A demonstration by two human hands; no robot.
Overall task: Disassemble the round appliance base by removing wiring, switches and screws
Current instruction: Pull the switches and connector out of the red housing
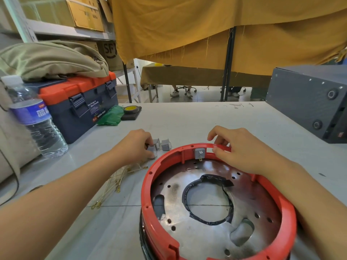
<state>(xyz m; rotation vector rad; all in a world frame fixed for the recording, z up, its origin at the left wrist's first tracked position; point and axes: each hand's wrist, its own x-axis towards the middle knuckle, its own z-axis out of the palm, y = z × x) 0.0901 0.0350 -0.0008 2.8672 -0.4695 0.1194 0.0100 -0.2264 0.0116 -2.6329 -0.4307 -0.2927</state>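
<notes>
Presently: round appliance base (217, 203) lies near centre on the table (187, 119), one grey switch (199, 153) seated in its far rim.
Right hand (236, 147) pinches that red rim; left hand (138, 144) grips a loose switch (153, 150) (two more switches (163, 143) beside), removed wires (116, 179) nearer left.

Your left hand (136, 144) covered most of the grey switch (152, 151) it held, so the grip could not be read. Your right hand (242, 149) hid the red ring's (150, 173) far rim beneath it. The ring's near edge ran off the frame's bottom. The toolbox (78, 107) label print was too small to read in full.
</notes>
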